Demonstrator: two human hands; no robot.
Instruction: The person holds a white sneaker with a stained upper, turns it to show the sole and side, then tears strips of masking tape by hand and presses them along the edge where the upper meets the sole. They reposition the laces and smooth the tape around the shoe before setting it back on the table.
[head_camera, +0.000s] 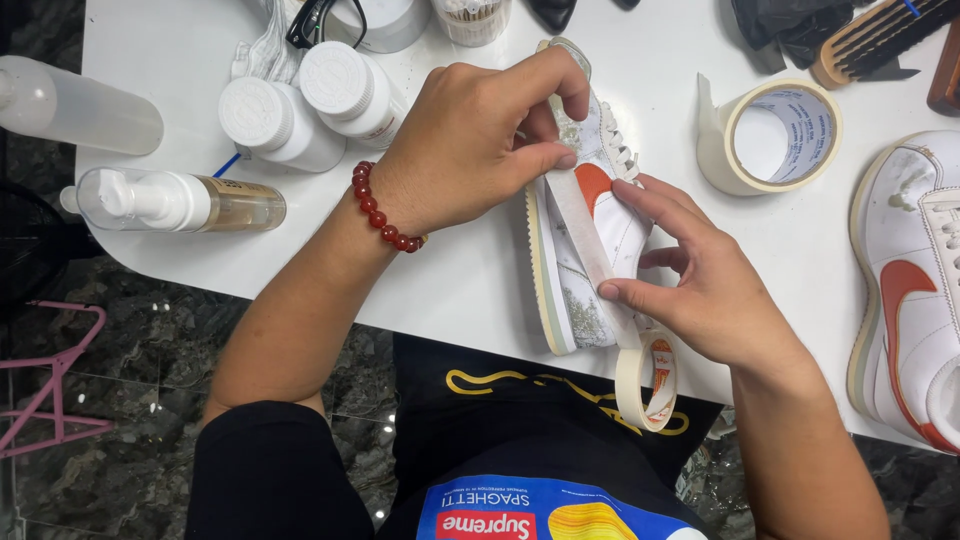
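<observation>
Head view: a white sneaker (585, 230) with an orange mark lies on the white table (470, 280). The left hand (470, 140) has its fingers pinched on the upper end of a masking tape strip (585, 235) along the sneaker. The right hand (700, 280) presses the strip's lower end with extended fingers; a small tape roll (645, 380) hangs at the table edge.

- white bench (470, 290), rounded corner
- on it: two white-capped bottles (310, 105), pump bottle (175, 200) lying flat, clear bottle (75, 105)
- tape roll (770, 135), brush (875, 40), white sneaker (915, 280) at right
</observation>
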